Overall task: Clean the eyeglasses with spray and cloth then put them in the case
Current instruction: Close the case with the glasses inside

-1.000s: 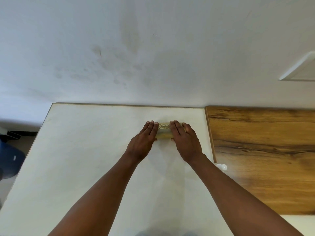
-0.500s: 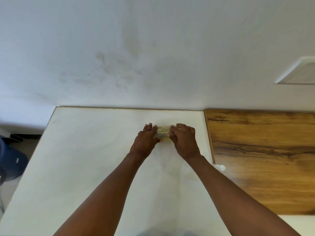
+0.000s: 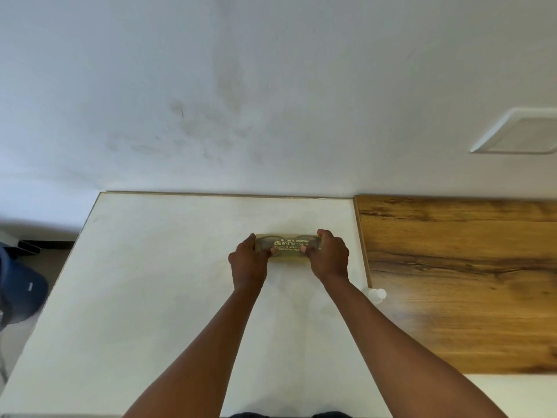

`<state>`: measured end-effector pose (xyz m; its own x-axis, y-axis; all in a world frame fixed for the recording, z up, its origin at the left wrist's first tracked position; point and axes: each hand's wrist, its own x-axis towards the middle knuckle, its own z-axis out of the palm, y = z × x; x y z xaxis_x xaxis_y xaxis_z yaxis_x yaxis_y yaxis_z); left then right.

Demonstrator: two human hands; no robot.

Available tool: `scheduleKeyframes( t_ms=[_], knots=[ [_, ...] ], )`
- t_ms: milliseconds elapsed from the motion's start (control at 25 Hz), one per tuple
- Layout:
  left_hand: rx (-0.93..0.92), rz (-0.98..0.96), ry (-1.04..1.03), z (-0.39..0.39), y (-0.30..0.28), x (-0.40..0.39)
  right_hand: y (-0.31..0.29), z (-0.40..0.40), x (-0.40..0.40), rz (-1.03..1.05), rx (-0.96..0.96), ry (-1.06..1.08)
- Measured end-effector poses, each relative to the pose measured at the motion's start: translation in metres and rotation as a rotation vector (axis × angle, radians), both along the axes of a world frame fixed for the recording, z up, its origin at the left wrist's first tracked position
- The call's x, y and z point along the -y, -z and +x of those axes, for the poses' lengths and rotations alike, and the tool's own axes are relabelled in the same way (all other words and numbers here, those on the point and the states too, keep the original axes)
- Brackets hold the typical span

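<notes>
The left hand [image 3: 248, 262] is gripping the left end of the translucent case [image 3: 287, 248], fingers curled over its far edge and thumb pressing on the lid; the right hand [image 3: 328, 257] is gripping the right end the same way. The case is lying lengthwise on the white table [image 3: 150, 282], gold print facing up, and the eyeglasses [image 3: 268, 239] are showing faintly through the lid. Just beside the right forearm, a small white bottle [image 3: 376, 295] is sitting at the seam where the white table is meeting the wooden surface [image 3: 467, 267].
</notes>
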<state>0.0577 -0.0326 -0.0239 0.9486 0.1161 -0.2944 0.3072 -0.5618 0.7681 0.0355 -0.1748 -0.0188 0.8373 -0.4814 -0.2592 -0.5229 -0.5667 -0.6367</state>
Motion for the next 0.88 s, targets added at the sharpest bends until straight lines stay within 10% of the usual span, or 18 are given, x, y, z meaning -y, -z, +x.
scheduleKeyframes(
  t_ms=[880],
  knots=[
    [-0.131,-0.107,-0.106,-0.083,-0.006,-0.029,-0.005,-0.08,-0.026,0.038,-0.043,-0.02]
  ],
)
